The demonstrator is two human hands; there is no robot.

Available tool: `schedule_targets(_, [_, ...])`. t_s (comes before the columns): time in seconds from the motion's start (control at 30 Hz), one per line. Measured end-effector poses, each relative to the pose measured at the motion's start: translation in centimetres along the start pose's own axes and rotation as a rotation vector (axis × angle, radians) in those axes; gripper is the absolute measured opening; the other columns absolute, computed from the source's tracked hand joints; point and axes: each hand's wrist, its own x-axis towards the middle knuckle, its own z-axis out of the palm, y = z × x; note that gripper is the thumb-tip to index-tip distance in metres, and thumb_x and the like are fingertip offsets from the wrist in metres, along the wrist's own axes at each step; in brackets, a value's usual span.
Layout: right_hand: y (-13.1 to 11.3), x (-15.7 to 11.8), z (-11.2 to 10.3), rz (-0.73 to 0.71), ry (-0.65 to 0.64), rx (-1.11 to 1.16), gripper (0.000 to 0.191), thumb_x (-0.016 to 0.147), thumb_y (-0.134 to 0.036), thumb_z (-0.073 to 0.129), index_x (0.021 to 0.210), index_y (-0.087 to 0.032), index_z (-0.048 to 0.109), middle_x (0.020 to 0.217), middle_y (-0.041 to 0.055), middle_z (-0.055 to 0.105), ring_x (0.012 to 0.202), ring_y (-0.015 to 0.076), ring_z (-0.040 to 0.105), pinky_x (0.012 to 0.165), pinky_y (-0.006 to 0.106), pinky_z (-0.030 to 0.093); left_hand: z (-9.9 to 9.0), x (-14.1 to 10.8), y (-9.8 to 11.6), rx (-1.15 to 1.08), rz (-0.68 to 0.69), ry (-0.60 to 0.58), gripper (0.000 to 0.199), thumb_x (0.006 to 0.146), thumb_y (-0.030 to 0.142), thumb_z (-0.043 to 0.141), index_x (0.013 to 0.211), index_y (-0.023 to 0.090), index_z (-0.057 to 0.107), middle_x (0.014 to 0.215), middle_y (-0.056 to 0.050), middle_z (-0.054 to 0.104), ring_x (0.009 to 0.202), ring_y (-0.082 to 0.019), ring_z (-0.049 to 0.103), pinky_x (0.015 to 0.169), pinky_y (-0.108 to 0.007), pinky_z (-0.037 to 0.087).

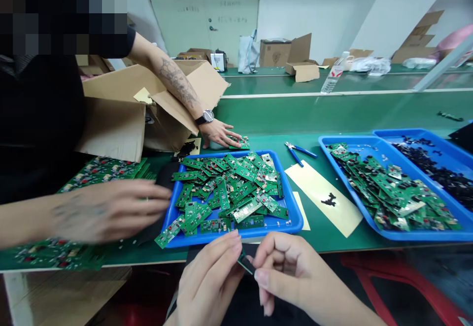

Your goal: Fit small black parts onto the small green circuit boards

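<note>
In the head view, my left hand (212, 277) is closed round a small green circuit board (244, 261), seen nearly edge-on at the bottom centre. My right hand (291, 272) pinches at the board's near end, where a small black piece (250, 267) shows between thumb and fingers. Just beyond both hands lies a blue tray (295, 225) heaped with green circuit boards (240, 183). To its right, a cream paper sheet (310, 183) carries a few black pieces (328, 199), and blue-handled cutters (300, 152) rest at its far end.
A second blue tray (364, 215) of boards and a third (421, 134) of black parts stand right. At left, a person's blurred hand (111, 210) hovers over more boards; their other hand (219, 133) touches boards behind the tray, beside an open cardboard box (114, 124).
</note>
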Motion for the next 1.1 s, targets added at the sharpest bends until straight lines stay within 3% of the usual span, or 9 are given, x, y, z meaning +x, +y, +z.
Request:
schedule_targets(0.17, [-0.1, 0.7, 0.5, 0.015, 0.015, 0.048, 0.035, 0.070, -0.043, 0.075, 0.072, -0.014, 0.054, 0.053, -0.0034, 0.058, 0.040, 0.0052, 0.052, 0.044, 0.015, 0.045, -0.2, -0.1, 0.0, 0.008, 0.027, 0.003, 0.019, 0.087, 0.008, 0.053, 0.105, 0.010, 0.058, 0.092, -0.015, 0.073, 0.096, -0.019, 0.069, 0.084, -0.025, 0.057])
schedule_targets(0.33, [-0.8, 0.8, 0.8, 0.006, 0.039, -0.081, 0.025, 0.071, -0.034, 0.070, 0.074, -0.016, 0.053, 0.053, -0.0054, 0.054, 0.042, 0.0059, 0.051, 0.046, 0.016, 0.043, 0.2, 0.0, 0.1, -0.042, 0.011, -0.003, 0.017, 0.087, 0.009, 0.053, 0.103, 0.012, 0.059, 0.091, -0.013, 0.074, 0.096, -0.019, 0.069, 0.083, -0.023, 0.057])
schedule_targets(0.5, [-1.2, 0.4, 0.7, -0.109, 0.089, -0.322, 0.008, 0.075, -0.023, 0.060, 0.073, -0.016, 0.058, 0.057, -0.0033, 0.055, 0.049, 0.0077, 0.051, 0.048, 0.018, 0.041, 0.1, 0.0, 0.2, -0.120, -0.038, -0.018, 0.029, 0.084, 0.008, 0.056, 0.110, 0.020, 0.059, 0.098, -0.008, 0.074, 0.094, -0.021, 0.070, 0.080, -0.028, 0.060])
schedule_targets(0.73, [-1.2, 0.5, 0.8, -0.332, 0.142, -0.488, 0.004, 0.076, -0.018, 0.054, 0.074, -0.017, 0.058, 0.063, -0.0007, 0.061, 0.055, 0.0102, 0.055, 0.054, 0.020, 0.047, 1.1, -0.8, 0.6, -0.298, -0.203, 0.004, 0.043, 0.086, 0.012, 0.055, 0.126, 0.023, 0.048, 0.111, -0.009, 0.070, 0.100, -0.018, 0.067, 0.085, -0.027, 0.057])
schedule_targets(0.9, [-1.2, 0.4, 1.1, -0.326, 0.148, -0.459, 0.004, 0.076, -0.017, 0.053, 0.073, -0.017, 0.057, 0.061, -0.0011, 0.059, 0.055, 0.0101, 0.054, 0.053, 0.019, 0.045, 0.8, -0.4, 0.3, -0.272, -0.214, -0.025, 0.037, 0.084, 0.012, 0.059, 0.120, 0.022, 0.055, 0.107, -0.006, 0.072, 0.099, -0.016, 0.067, 0.089, -0.025, 0.054])
schedule_targets(1.1, [-1.0, 0.2, 1.0, -0.200, 0.148, -0.386, 0.006, 0.075, -0.021, 0.055, 0.073, -0.016, 0.057, 0.059, -0.0015, 0.057, 0.053, 0.0098, 0.051, 0.051, 0.020, 0.043, 0.3, 0.3, 0.3, -0.280, -0.215, -0.030, 0.033, 0.082, 0.014, 0.062, 0.115, 0.023, 0.059, 0.107, -0.005, 0.072, 0.094, -0.016, 0.070, 0.085, -0.024, 0.056])
